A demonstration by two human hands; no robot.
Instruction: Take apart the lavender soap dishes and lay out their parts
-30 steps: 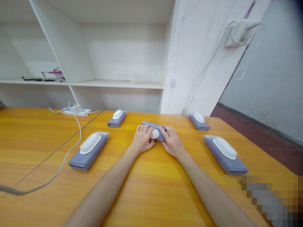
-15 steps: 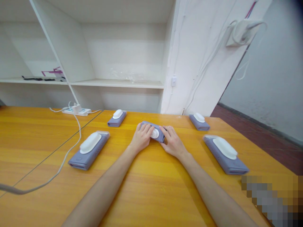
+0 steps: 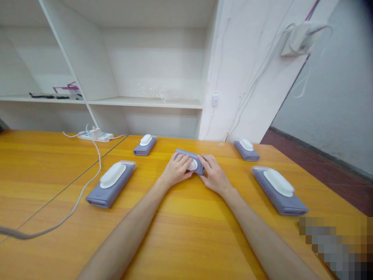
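A small lilac device (image 3: 196, 161) with a white pad on top lies on the orange wooden table (image 3: 186, 229) straight ahead of me. My left hand (image 3: 176, 171) rests over its left part with the fingers curled onto it. From the other side, my right hand (image 3: 215, 175) presses against its right end, fingers bent around it. Most of the device is covered by my fingers. Both forearms stretch forward across the table.
Four more lilac devices with white pads lie around: a large one at left (image 3: 111, 184), a large one at right (image 3: 279, 189), small ones at back left (image 3: 145, 145) and back right (image 3: 246, 149). A white power strip (image 3: 95, 136) and its cable (image 3: 78, 194) cross the left side. White shelves stand behind.
Both hands have stayed on the middle device, with only small shifts of the fingers. The view has drifted slightly.
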